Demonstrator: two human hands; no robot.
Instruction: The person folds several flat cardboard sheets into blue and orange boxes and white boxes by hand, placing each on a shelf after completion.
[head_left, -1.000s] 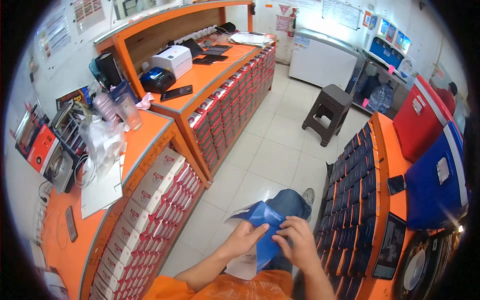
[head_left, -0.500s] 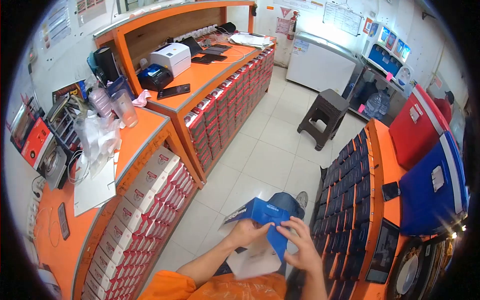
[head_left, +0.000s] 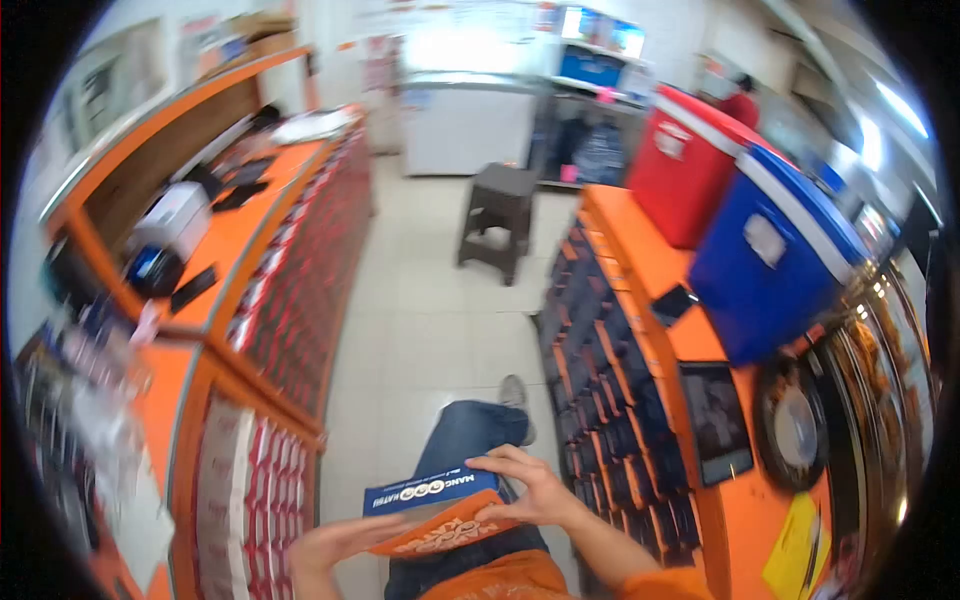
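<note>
In front of my lap is a cardboard food box (head_left: 430, 505), with a blue printed side and an orange printed side facing up. White lettering on it reads partly "MANG" and "KATSU". My right hand (head_left: 525, 490) grips the right end of the box, thumb on the orange side and fingers over the blue edge. At the left end, my left hand (head_left: 345, 540) lies against the box with its fingers stretched out flat; its fingertips are blurred. The underside of the box is hidden.
Stacked dark flat boxes (head_left: 615, 400) fill the shelf at right, below an orange counter with a tablet (head_left: 715, 420), a blue cooler (head_left: 775, 250) and a red cooler (head_left: 680, 165). Red-and-white boxes (head_left: 275, 480) line the left shelves. A stool (head_left: 498, 220) stands ahead. A person (head_left: 740, 103) is far right.
The view has swung right. The carton, with its white inside showing before, is turned so its blue and orange printed sides show. My left hand has moved from its top edge to its left end.
</note>
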